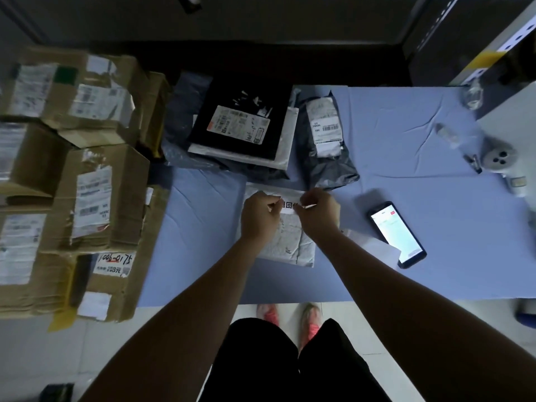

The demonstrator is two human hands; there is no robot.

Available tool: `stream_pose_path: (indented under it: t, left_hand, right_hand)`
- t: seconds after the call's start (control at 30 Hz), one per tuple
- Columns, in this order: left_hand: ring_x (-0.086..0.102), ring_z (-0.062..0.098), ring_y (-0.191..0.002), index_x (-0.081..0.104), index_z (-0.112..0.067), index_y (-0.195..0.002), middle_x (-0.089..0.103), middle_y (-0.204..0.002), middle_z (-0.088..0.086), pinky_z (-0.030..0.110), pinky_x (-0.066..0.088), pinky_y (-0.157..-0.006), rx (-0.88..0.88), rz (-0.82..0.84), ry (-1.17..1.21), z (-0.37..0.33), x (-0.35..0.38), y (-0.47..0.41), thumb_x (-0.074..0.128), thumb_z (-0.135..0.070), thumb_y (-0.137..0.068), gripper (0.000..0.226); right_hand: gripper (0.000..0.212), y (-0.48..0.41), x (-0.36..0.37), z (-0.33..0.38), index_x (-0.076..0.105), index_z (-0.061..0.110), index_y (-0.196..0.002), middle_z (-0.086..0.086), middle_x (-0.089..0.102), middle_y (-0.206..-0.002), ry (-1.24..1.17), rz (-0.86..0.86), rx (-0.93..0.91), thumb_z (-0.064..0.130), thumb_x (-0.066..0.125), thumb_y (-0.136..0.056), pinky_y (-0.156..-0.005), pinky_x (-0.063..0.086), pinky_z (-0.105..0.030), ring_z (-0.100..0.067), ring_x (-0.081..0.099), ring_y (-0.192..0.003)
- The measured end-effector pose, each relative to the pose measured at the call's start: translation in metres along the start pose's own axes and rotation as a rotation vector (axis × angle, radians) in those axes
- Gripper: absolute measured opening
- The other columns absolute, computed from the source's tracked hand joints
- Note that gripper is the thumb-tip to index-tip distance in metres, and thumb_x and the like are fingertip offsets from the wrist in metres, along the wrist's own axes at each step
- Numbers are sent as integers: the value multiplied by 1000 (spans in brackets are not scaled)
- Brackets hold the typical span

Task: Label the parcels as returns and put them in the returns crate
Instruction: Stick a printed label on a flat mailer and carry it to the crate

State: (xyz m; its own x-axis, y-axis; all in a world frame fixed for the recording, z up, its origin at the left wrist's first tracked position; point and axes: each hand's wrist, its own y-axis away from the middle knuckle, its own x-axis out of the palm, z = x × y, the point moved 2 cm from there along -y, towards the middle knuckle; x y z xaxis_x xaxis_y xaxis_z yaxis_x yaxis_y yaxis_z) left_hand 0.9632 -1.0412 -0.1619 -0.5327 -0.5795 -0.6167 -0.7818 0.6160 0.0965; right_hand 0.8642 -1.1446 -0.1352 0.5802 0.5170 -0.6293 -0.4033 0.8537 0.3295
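Head view. Fingers [274, 206] of the left hand [259, 217] are curled and pinch the left end of the label [289, 205]. The right hand [319, 213] pinches its right end in the same way. The label is a white strip with black print, and its long axis runs left to right between the hands. It sits over the far end of a pale parcel [290, 245]; whether it touches the parcel cannot be told. The parcel lies flat on the table [406, 126], directly in front of the person. Its long axis appears to run away from the person, tilted slightly.

Beyond it, a black parcel [240, 123] with a printed slip lies on top of other bags. A grey parcel [329, 146] lies just to their right, its slip facing up.

Cardboard boxes [92, 184] are stacked at the left edge, taped and labelled. Their contents cannot be seen.

The table is covered in creased blue cloth. A phone [397, 235] with a lit screen lies to the right of the pale parcel, partly on a white paper [374, 245]. A white device [499, 156] lies at the far right. The floor [43, 358] is pale tile and the room is dim.
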Motion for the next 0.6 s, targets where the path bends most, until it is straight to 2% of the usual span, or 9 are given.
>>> stream_pose_path:
  t: [0.07,0.13,0.17,0.23,0.3,0.37,0.47,0.53,0.6]
  left_hand:
    - [62,26,-74,78,-8,-94,65,-82,12,27,43,-63,6,-7,-83,10,9,-3,69,-18,-91,14]
    - [60,31,-71,76,-8,-84,61,-75,11,30,44,-61,59,-31,-195,17,16,-5,71,-16,-88,10]
    - [59,32,-69,75,-9,-80,58,-72,11,32,46,-59,100,-45,-256,18,18,-4,72,-13,-86,8]
    - [57,33,-67,73,-10,-78,57,-74,11,35,46,-59,175,-74,-355,19,18,-2,74,-13,-82,5]
    - [59,34,-73,73,-9,-94,60,-83,12,36,46,-64,120,-115,-331,21,17,-3,75,-19,-80,17]
    - [59,34,-78,72,-10,-111,60,-90,12,39,51,-69,92,-115,-256,23,15,-7,75,-16,-78,33]
    - [53,27,-76,79,-22,-97,53,-85,5,38,48,-67,282,23,-268,22,15,-7,73,2,-74,34]
    - [52,24,-78,79,-26,-92,50,-86,2,35,45,-67,341,87,-322,24,11,-9,75,3,-71,37]
    - [55,26,-82,79,-24,-95,52,-88,4,36,44,-69,330,56,-365,32,3,-7,74,1,-71,35]
  right_hand:
    - [12,-4,13,-5,74,17,-84,1,64,-88,161,-4,-79,6,70,-83,-62,39,-8,-13,58,-73]
    - [18,-7,29,-13,72,15,-75,-3,56,-84,305,-6,-145,3,63,-85,-64,41,-22,-19,54,-72]
    - [15,-6,34,-15,73,13,-83,0,55,-85,356,7,-148,7,60,-87,-61,42,-23,-20,56,-74]
    - [18,-3,40,-15,71,21,-104,10,54,-91,442,64,-138,22,56,-93,-61,40,-23,-21,60,-87]
    - [21,2,42,-11,71,30,-108,6,53,-109,552,72,-151,24,56,-96,-75,41,-28,-25,55,-98]
    - [24,6,38,-8,74,37,-106,2,49,-123,617,-35,-200,21,61,-94,-86,37,-33,-23,48,-106]
    - [22,7,37,-14,72,35,-110,2,48,-123,573,-81,-145,25,66,-92,-87,38,-34,-20,45,-107]
    - [24,8,32,-16,66,25,-116,3,48,-117,424,-93,13,30,67,-93,-84,45,-36,-15,45,-95]
    - [27,9,26,-19,63,21,-122,2,46,-116,343,-90,82,29,62,-96,-80,47,-37,-11,44,-91]
